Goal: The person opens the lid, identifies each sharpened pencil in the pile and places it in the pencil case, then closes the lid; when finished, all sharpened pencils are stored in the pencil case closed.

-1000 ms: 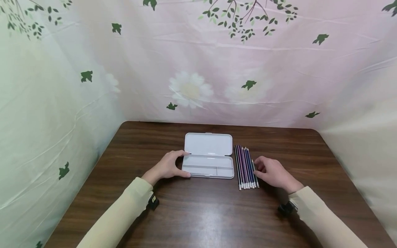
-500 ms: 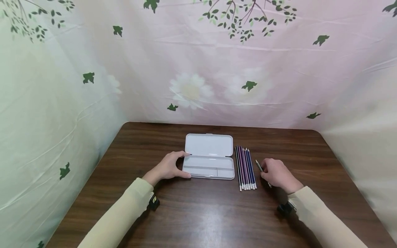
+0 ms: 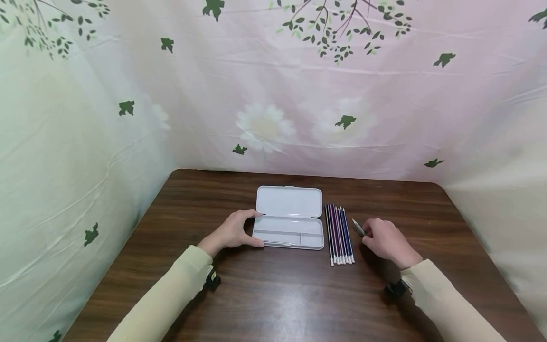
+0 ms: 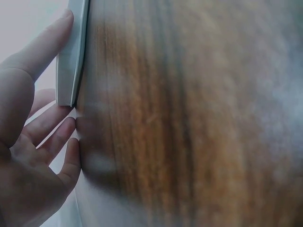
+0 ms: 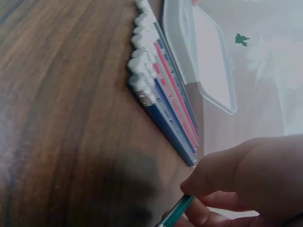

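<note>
Pinching a green pencil (image 5: 179, 211) between thumb and fingers, your right hand (image 3: 386, 240) is just to the right of the row of pencils (image 3: 339, 236); its grip is closed on that one pencil, tip pointing far and left. You can't tell whether the pencil touches the desk (image 3: 282, 294). Your left hand (image 3: 232, 231) has its grip across the left end of the white box (image 3: 286, 223), thumb at the near edge and fingers at the far side. The box lies open, its lid (image 3: 289, 201) laid back on the far side, with thin dividers (image 3: 300, 237) inside. The row lies between the box and your right hand, white erasers (image 5: 140, 82) toward you. Beyond the desk hangs a flowered cloth (image 3: 265, 85).
</note>
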